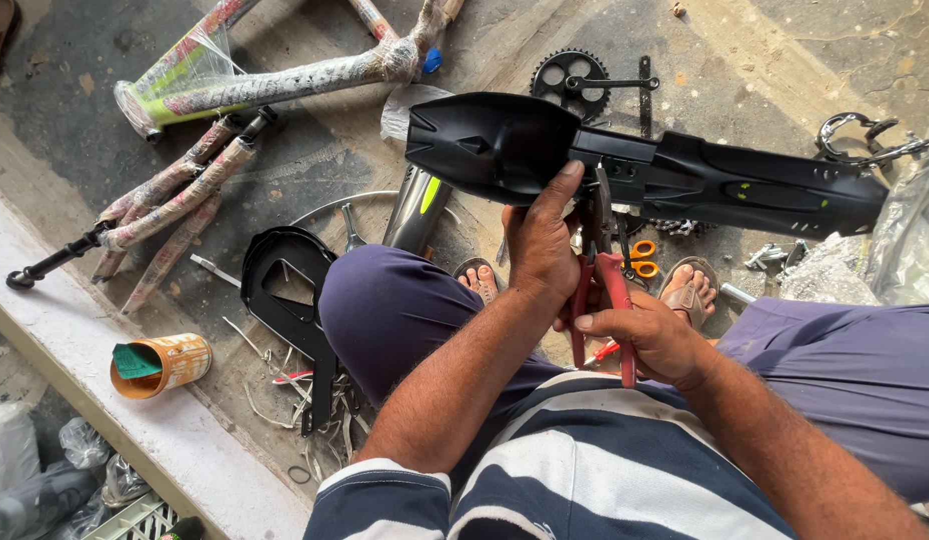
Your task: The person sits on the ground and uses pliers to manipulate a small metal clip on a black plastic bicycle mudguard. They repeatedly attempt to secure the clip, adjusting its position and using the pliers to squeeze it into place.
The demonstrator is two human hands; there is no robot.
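Observation:
A long black plastic bicycle mudguard (pixel 545 150) stretches across the upper middle of the head view. My left hand (pixel 541 245) grips it from below near its middle joint, thumb up against the black plastic. My right hand (pixel 657 335) is closed around the red handles of a pair of pliers (pixel 603 285), whose jaws point up at the mudguard's joint. My knees in blue trousers and sandalled feet sit under the work.
A wrapped bicycle frame (pixel 285 75) and wrapped fork (pixel 165 200) lie on the concrete at upper left. A chainring with crank (pixel 575 80), a black chain guard (pixel 285 290), orange-handled scissors (pixel 642 258), an orange can (pixel 165 365), cut zip ties and a white ledge (pixel 105 390) surround me.

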